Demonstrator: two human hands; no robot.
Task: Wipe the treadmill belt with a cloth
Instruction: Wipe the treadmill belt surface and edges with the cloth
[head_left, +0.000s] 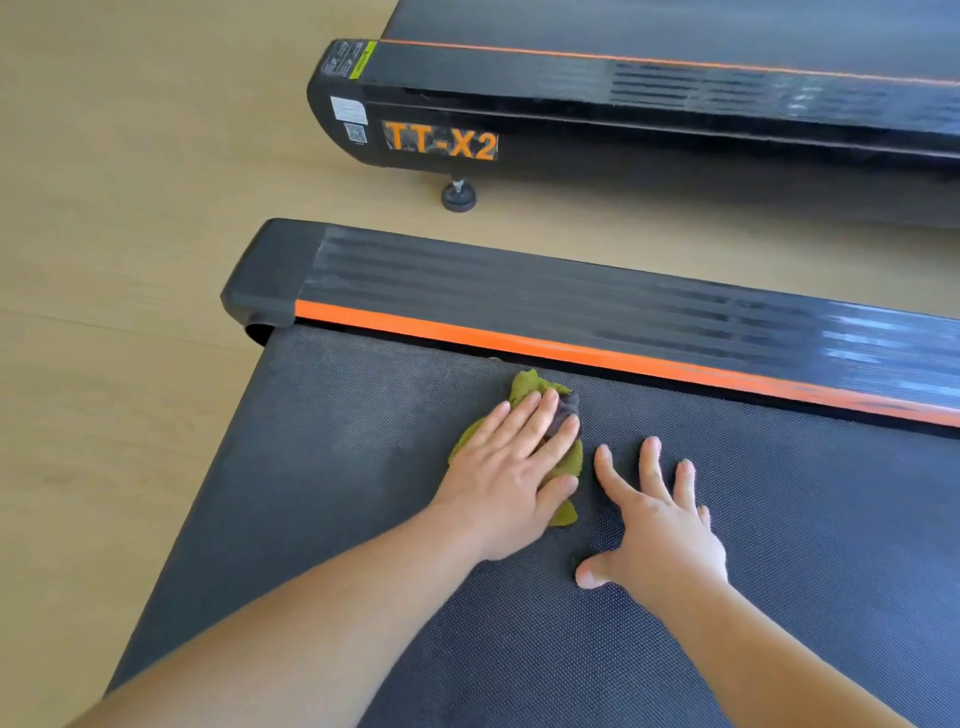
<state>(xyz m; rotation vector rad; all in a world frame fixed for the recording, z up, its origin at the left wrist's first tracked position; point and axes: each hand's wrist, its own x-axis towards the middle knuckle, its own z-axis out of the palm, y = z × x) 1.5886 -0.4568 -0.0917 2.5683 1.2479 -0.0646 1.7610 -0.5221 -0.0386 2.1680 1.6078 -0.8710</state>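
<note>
The dark textured treadmill belt (363, 415) fills the lower part of the head view. A small crumpled green cloth (527, 387) with a dark patch lies on the belt close to the orange-striped side rail (467, 332). My left hand (511, 470) presses flat on the cloth with straight fingers, covering most of it. My right hand (660, 525) rests on the bare belt just to the right of the cloth, fingers spread, not touching the cloth.
A second black treadmill (623, 104) marked "TT-X2" stands beyond, on a round rubber foot (458, 196). Light wooden floor (130, 208) lies to the left and between the two machines. The belt's rear end with a black end cap (265, 280) is at the left.
</note>
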